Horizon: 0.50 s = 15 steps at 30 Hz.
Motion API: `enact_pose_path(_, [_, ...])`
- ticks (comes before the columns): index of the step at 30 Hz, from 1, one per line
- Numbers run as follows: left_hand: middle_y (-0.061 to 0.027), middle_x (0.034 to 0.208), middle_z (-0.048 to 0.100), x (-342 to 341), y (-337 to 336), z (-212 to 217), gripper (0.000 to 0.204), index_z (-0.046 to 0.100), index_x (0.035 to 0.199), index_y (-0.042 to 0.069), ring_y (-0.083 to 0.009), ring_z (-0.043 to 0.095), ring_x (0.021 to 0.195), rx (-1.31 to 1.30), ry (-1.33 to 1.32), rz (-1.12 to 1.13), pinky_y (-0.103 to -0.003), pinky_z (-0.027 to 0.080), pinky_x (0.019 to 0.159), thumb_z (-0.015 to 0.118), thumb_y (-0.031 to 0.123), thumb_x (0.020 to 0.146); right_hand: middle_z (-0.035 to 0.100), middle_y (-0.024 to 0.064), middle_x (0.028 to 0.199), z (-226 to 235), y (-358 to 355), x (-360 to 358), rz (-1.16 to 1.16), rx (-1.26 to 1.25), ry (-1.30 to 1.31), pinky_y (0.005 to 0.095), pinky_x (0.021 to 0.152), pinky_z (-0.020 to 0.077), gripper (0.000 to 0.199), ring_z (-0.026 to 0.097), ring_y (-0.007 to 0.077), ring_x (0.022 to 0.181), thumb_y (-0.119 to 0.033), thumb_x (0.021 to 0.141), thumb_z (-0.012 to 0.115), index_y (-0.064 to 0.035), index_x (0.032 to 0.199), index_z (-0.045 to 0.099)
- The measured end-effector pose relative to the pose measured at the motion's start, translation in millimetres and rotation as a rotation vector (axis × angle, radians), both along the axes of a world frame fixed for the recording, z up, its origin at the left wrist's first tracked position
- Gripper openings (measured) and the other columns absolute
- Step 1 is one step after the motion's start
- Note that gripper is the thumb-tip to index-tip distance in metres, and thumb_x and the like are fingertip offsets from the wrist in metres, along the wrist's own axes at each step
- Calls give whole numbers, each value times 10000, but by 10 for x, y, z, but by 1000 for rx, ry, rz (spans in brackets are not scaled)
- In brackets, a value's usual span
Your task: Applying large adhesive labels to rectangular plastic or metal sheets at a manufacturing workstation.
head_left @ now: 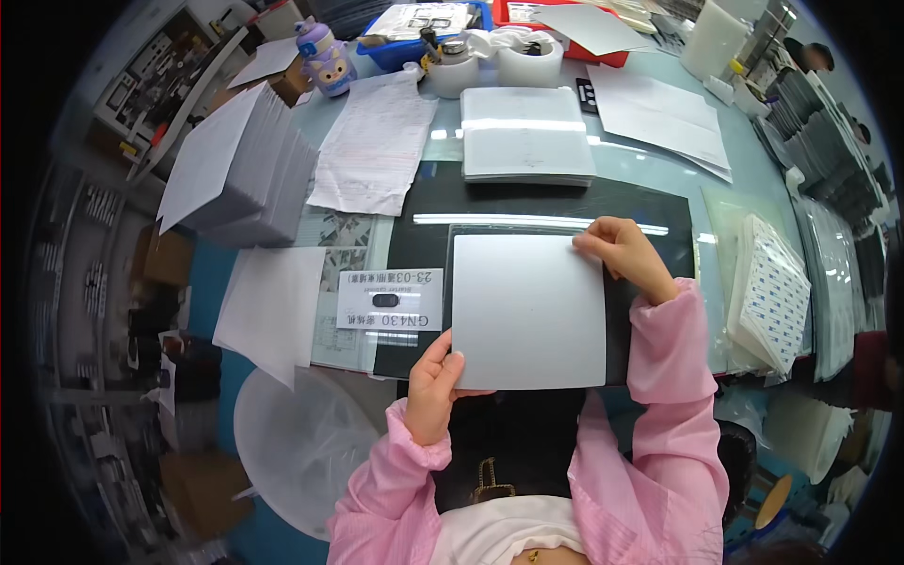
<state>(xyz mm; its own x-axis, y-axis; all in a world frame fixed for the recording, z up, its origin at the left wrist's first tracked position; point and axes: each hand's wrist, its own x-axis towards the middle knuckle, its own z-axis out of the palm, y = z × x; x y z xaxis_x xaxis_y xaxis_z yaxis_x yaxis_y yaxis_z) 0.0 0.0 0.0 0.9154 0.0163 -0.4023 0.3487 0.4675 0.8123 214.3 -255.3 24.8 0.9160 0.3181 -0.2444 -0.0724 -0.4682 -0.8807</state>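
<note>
A flat, silver-grey square sheet (529,315) lies in front of me, its near edge reaching past the black mat (414,235). My left hand (433,391) is closed on its near left corner, thumb on top and fingers underneath. At the far right corner, my right hand (623,254) has thumb and fingers pinched together on the sheet's edge. A thin clear rim shows along the sheet's far edge; what it belongs to I cannot tell. Left of the sheet is a white printed card (363,306) with a small black oval piece (386,300) on it.
Beyond the mat sits a stack of pale sheets (524,141). A tall stack of panels (273,160) and crumpled paper (367,151) stand left. White tubs (529,68), a purple bottle (325,66) and blue (381,56) and red trays line the back. Wrapped packs (767,292) lie right.
</note>
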Motion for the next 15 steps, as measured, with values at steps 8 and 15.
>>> enact_pose_path(8, [-85,878,690,-209,160,5,373,553,1339,-3,-142,694,751,596,-59,-34,-262,566,618,557,57,971,530,-9,586,-116,63,-20,34,5,1,216,373,282,223,420,44,403,-170,888,726,10,965,618])
enact_pose_path(15, [-45,777,669,-255,267,-13,172,719,1009,44,-121,607,647,1351,-494,150,-254,469,574,685,-21,853,527,1,577,-155,149,-40,65,-31,-37,238,363,283,228,423,61,386,-150,884,729,25,956,602])
